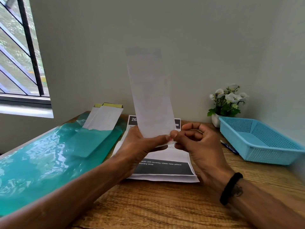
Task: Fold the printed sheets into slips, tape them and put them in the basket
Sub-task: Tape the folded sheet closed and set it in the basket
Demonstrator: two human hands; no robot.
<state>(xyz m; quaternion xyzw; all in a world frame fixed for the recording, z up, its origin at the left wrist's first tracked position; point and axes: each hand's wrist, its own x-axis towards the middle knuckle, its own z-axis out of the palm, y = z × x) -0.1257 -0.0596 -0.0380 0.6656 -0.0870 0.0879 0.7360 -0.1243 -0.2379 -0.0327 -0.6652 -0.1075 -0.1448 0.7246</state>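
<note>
A long white folded paper slip (149, 95) stands upright in the air above the table. My left hand (140, 146) grips its bottom end, thumb across the front. My right hand (198, 142) pinches the same bottom edge from the right with thumb and forefinger. Below the hands lies a stack of printed sheets (165, 169) with dark bands and white text. The blue plastic basket (257, 139) sits at the right of the table; nothing shows inside it.
A green glossy plastic sheet (41, 162) covers the table's left side, with white folded papers with yellow strips (105, 118) on its far end. A potted white flower (227, 103) stands behind the basket. A blue pen (229, 147) lies beside the basket. Window at left.
</note>
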